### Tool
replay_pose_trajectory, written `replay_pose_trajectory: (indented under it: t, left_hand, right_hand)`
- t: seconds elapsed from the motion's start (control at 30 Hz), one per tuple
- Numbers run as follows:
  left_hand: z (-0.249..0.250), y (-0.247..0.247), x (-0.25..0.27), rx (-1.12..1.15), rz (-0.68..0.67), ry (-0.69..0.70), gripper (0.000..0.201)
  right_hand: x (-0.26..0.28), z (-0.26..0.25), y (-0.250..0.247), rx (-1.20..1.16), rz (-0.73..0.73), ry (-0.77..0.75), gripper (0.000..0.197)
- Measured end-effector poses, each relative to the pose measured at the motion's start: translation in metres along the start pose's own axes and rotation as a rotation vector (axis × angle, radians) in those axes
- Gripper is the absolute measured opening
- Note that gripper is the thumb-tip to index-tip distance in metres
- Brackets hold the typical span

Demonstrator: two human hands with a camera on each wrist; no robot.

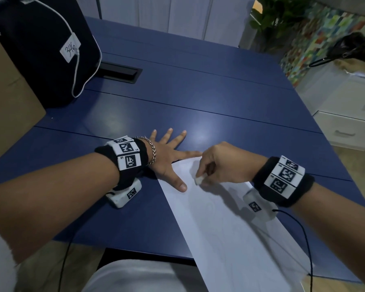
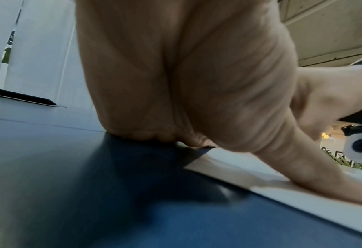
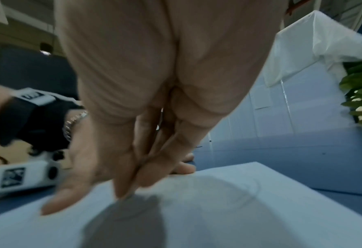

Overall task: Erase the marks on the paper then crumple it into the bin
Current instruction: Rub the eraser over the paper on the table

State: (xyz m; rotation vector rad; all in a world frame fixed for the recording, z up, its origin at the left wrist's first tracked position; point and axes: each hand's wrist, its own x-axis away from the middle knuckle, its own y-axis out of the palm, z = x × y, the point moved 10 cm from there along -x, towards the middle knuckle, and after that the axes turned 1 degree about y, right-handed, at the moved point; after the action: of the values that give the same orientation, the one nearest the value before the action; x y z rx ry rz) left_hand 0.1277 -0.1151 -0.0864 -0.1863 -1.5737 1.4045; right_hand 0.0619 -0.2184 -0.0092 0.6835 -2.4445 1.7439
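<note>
A white sheet of paper point(image 1: 230, 224) lies slantwise on the blue table point(image 1: 198, 102), its near end hanging over the front edge. Faint pencil curves show on it point(image 3: 239, 198). My left hand point(image 1: 169, 157) lies flat with fingers spread, thumb and index finger pressing the sheet's far corner; the thumb point(image 2: 315, 181) presses the paper's edge. My right hand point(image 1: 217, 165) pinches a small white eraser point(image 1: 199, 180) and holds it against the paper near the left thumb. In the right wrist view the eraser is hidden behind the pinched fingers point(image 3: 133, 176).
A dark bag point(image 1: 46, 49) with a white tag and a cardboard box point(image 1: 6, 114) stand at the table's back left, beside a black cable hatch point(image 1: 120, 73). White drawers point(image 1: 346, 123) and a plant point(image 1: 276, 20) are to the right. No bin shows.
</note>
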Motion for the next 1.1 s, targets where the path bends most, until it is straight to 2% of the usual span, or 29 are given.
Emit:
replay_pose_trajectory:
  t: [0.07,0.2,0.23,0.37,0.53,0.57,0.67,0.7,0.83,0.93,1.0,1.1]
  left_hand:
    - [0.0,0.0,0.001,-0.002,-0.001,-0.003,0.121]
    - [0.0,0.0,-0.001,-0.015,-0.001,-0.005,0.124]
    - [0.0,0.0,-0.001,-0.015,0.0,-0.006,0.124]
    - [-0.001,0.0,-0.001,-0.015,0.003,-0.006,0.122]
    - [0.0,0.0,-0.001,-0.012,0.003,-0.001,0.121]
    - [0.001,0.0,-0.001,-0.008,0.005,0.003,0.12]
    - [0.001,-0.001,0.0,0.011,0.014,0.016,0.119]
    - [0.001,-0.001,0.0,0.011,0.016,0.018,0.119]
    - [0.002,-0.002,0.001,0.0,0.012,0.02,0.118]
    - [0.003,-0.003,0.003,-0.009,0.007,0.016,0.116]
    - [0.004,-0.004,0.004,-0.014,0.003,0.016,0.116]
    - [0.009,-0.007,0.006,-0.032,0.015,0.034,0.118]
  right_hand:
    - [-0.002,0.001,-0.003,-0.006,0.004,0.005,0.018]
    - [-0.01,0.003,-0.023,0.079,0.277,0.021,0.021]
    - [-0.008,0.002,-0.021,0.073,0.273,0.019,0.021]
    - [-0.002,-0.004,0.001,0.0,0.016,-0.009,0.019]
    - [-0.001,0.007,-0.018,0.051,0.22,0.012,0.023]
    - [0.002,0.004,-0.013,0.047,0.197,-0.003,0.023]
    - [0.014,-0.007,0.008,0.027,0.009,-0.035,0.021]
    - [0.014,-0.005,0.007,0.024,0.004,-0.023,0.019]
    - [0.015,0.006,-0.01,0.03,0.181,0.008,0.017]
    - [0.026,-0.005,0.006,0.034,0.105,-0.039,0.016]
    - [0.036,-0.001,0.011,0.058,0.046,-0.019,0.017]
    - [0.053,0.028,-0.001,0.06,0.12,0.085,0.017]
